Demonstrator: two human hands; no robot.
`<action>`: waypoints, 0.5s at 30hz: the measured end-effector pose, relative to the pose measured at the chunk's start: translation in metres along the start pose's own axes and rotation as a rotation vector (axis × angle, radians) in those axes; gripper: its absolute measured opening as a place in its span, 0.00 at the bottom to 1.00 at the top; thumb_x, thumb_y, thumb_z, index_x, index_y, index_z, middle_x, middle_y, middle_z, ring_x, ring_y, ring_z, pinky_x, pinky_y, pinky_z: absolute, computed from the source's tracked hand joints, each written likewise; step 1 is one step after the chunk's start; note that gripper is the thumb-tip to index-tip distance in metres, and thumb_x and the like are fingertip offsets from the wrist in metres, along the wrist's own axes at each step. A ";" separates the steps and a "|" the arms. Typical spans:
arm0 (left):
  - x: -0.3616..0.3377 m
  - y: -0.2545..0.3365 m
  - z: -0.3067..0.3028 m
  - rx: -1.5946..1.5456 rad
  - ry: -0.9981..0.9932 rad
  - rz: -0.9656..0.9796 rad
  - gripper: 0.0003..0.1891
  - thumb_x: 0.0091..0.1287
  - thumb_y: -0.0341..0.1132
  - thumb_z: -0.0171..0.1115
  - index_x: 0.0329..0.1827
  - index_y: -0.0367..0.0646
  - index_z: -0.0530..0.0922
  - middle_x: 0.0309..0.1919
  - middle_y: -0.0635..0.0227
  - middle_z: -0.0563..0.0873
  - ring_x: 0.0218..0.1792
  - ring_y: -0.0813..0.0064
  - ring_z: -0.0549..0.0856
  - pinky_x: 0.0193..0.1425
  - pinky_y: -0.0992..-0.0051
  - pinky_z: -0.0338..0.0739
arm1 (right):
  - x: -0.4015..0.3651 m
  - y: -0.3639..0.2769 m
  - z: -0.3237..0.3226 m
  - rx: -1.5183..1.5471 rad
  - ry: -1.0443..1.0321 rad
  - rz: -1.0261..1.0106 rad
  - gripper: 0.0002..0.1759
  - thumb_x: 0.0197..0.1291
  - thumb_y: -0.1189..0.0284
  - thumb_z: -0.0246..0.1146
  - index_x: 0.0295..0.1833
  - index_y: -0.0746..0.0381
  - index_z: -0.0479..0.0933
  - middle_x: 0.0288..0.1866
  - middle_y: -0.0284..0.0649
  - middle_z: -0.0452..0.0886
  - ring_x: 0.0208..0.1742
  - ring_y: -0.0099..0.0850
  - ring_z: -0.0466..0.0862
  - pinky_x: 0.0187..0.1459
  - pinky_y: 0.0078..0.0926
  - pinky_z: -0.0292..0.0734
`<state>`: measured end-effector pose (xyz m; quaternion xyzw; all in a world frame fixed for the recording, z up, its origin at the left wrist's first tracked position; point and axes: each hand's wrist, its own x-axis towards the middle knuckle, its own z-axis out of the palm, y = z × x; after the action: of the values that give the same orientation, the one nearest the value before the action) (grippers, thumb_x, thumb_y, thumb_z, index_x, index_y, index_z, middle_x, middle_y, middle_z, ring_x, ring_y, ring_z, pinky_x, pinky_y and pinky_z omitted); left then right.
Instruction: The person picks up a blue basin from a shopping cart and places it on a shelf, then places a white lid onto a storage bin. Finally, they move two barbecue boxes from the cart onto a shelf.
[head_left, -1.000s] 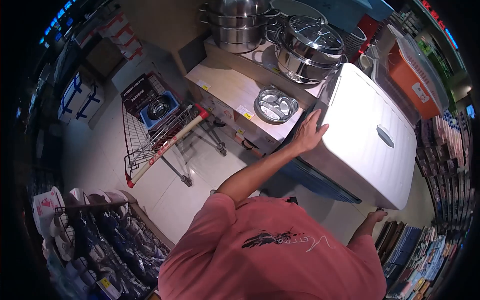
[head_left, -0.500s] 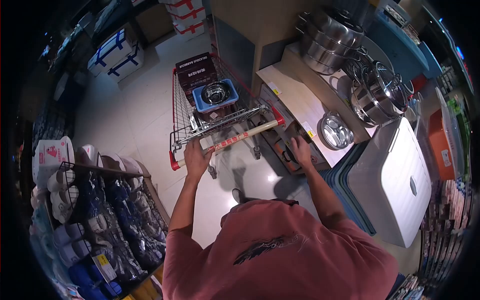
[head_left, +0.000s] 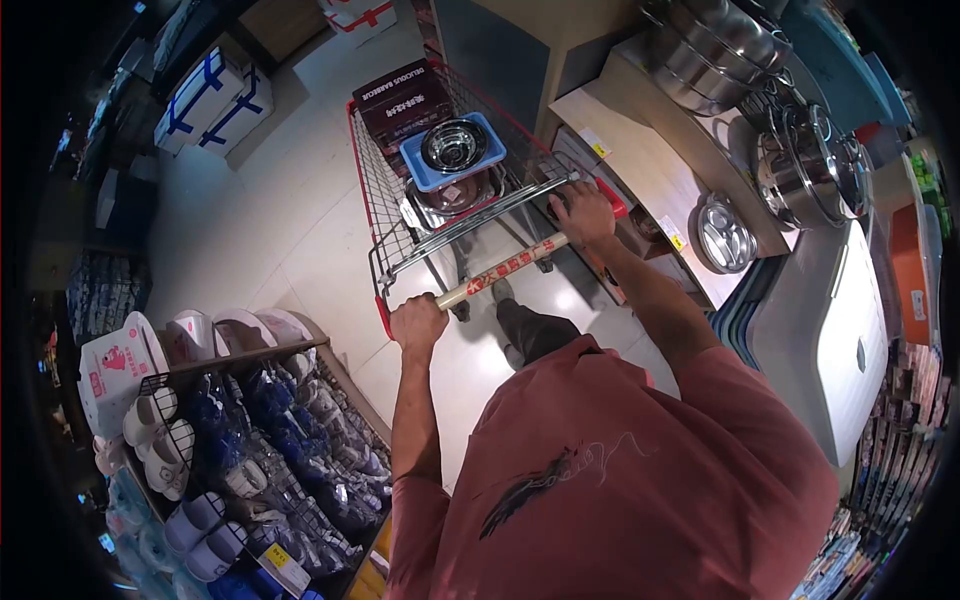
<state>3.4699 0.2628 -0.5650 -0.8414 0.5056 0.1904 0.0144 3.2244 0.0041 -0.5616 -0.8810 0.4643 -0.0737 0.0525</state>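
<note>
A shopping cart (head_left: 365, 180) with red-edged wire sides stands in front of me, its pale handle (head_left: 510, 265) slanting up to the right. At the handle's left end, my left hand (head_left: 418, 322) is closed around the bar. My right hand (head_left: 587, 212) grips the bar near its red right end, fingers curled over the far side. Inside the cart lie a dark barbecue box (head_left: 405, 100), a blue basin (head_left: 425, 178) and a shiny metal bowl (head_left: 455, 146) resting in the basin. Under the basin is a clear-wrapped item whose kind I cannot make out.
On the right, a wooden shelf (head_left: 650, 160) carries steel pots (head_left: 715, 55) and a divided metal tray (head_left: 727, 235). White plastic lids or panels (head_left: 825, 340) stand nearer me. To the left is a rack of packaged slippers (head_left: 285, 430). White boxes with blue ribbon (head_left: 215, 105) sit farther back.
My right hand has moved from beside the shelf onto the cart handle. My left hand now wraps the bar more fully. One of my feet has come forward under the handle.
</note>
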 end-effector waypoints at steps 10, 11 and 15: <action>0.097 -0.032 -0.017 0.019 0.004 -0.009 0.08 0.55 0.40 0.63 0.29 0.47 0.86 0.24 0.56 0.87 0.26 0.55 0.87 0.31 0.59 0.82 | 0.098 -0.027 0.009 0.155 -0.135 0.203 0.21 0.67 0.54 0.54 0.39 0.59 0.83 0.33 0.47 0.85 0.37 0.46 0.86 0.41 0.44 0.80; 0.107 -0.037 -0.020 0.021 0.011 0.001 0.08 0.56 0.40 0.63 0.29 0.47 0.86 0.23 0.56 0.86 0.26 0.55 0.87 0.31 0.59 0.82 | 0.108 -0.027 0.015 0.166 -0.130 0.201 0.21 0.67 0.54 0.54 0.39 0.59 0.83 0.33 0.47 0.85 0.37 0.46 0.86 0.41 0.44 0.80; 0.147 -0.060 -0.033 0.031 0.007 0.011 0.09 0.57 0.40 0.61 0.28 0.47 0.86 0.23 0.55 0.86 0.26 0.54 0.87 0.31 0.58 0.82 | 0.148 -0.039 0.030 0.179 -0.068 0.163 0.20 0.65 0.53 0.57 0.34 0.57 0.84 0.27 0.47 0.84 0.31 0.46 0.86 0.35 0.43 0.81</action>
<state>3.5924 0.1605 -0.5935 -0.8388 0.5133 0.1798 0.0245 3.3438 -0.0959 -0.5727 -0.8343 0.5237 -0.0802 0.1524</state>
